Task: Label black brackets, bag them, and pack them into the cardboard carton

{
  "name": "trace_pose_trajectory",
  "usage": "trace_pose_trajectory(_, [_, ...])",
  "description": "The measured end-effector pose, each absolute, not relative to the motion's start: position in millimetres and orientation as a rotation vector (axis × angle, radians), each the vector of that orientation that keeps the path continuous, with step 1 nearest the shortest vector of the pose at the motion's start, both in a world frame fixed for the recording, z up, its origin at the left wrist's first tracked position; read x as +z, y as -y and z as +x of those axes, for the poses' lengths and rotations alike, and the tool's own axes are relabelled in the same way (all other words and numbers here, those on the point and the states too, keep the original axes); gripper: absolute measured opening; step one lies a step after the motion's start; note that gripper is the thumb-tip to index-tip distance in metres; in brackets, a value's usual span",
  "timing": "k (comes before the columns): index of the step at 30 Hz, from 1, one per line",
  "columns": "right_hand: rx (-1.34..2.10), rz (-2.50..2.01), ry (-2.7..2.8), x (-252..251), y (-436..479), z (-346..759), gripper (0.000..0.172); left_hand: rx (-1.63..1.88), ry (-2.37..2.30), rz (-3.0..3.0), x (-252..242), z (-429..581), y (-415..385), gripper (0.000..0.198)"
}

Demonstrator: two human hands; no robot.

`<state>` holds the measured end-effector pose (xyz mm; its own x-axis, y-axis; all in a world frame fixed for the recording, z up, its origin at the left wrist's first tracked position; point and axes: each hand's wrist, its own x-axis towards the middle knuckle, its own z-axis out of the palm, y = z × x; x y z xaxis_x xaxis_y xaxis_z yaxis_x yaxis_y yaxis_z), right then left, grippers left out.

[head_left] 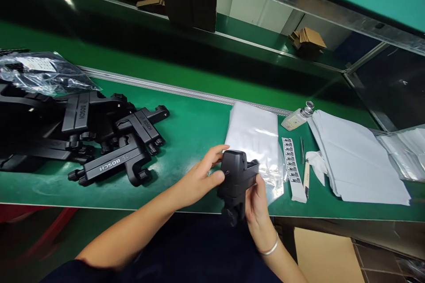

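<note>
In the head view, a black part (234, 170) is being held between both hands above the front edge of the bench (189, 137), close to the dark clothing (195, 247). Its left side is being gripped by the left hand (201, 181); its right side is being grasped by the right hand (257, 203), so neither is standing nearer. Its long axis is being foreshortened, leaving the exact direction unclear. Plastic bags (252, 123) are lying just beyond it.
</note>
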<state>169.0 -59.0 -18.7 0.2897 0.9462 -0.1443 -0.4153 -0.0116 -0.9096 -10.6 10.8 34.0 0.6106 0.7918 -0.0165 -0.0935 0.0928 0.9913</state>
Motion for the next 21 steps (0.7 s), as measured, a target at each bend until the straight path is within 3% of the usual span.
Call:
trace_pose_trajectory(3, [0.936, -1.066, 0.672, -18, 64, 179, 0.048, 0.645, -0.709, 1.393, 26, -26, -2, 0.097])
trace_pose_trajectory(5, [0.858, -1.039, 0.803, -14, 73, 185, 0.056, 0.602, -0.782, 1.391, 18, -34, 4, 0.093])
trace_pose_trajectory(9, [0.897, -1.041, 0.986, -7, 83, 191, 0.055, 0.611, -0.85, 1.403, 6, -43, 10, 0.087])
trace_pose_trajectory(21, [0.985, -1.136, 0.897, -11, 77, 176, 0.059, 0.722, -0.985, 1.358, 8, -32, 15, 0.079])
